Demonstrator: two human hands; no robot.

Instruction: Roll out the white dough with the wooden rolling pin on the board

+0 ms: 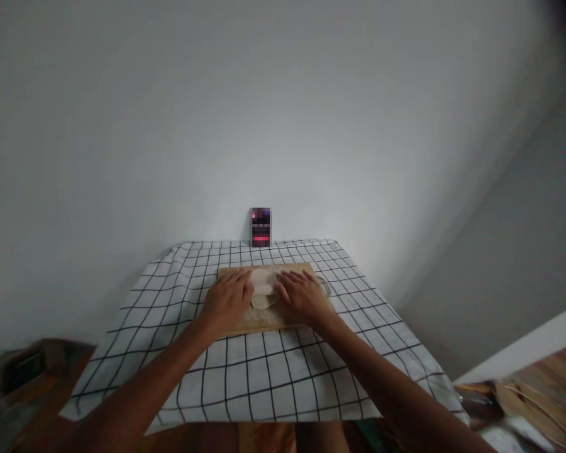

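A pale rolling pin (pixel 263 286) lies across a flat round of dough (pixel 264 302) on a wooden board (pixel 245 328). My left hand (pixel 229 294) rests over the pin's left end, fingers pointing forward and closed on it. Over the right end, my right hand (pixel 302 294) presses in the same way, with its thumb towards the middle. Both ends of the pin are hidden under my hands. Dough shows in front of and behind the pin, and loose flour dusts the board around it.
The board sits on a table with a white, black-checked cloth (pixel 264 377). A phone-like upright object (pixel 261 227), its face pixelated, leans against the wall behind. Something with a thin curved rim (pixel 327 287) lies right of the board. A box (pixel 38 368) stands lower left.
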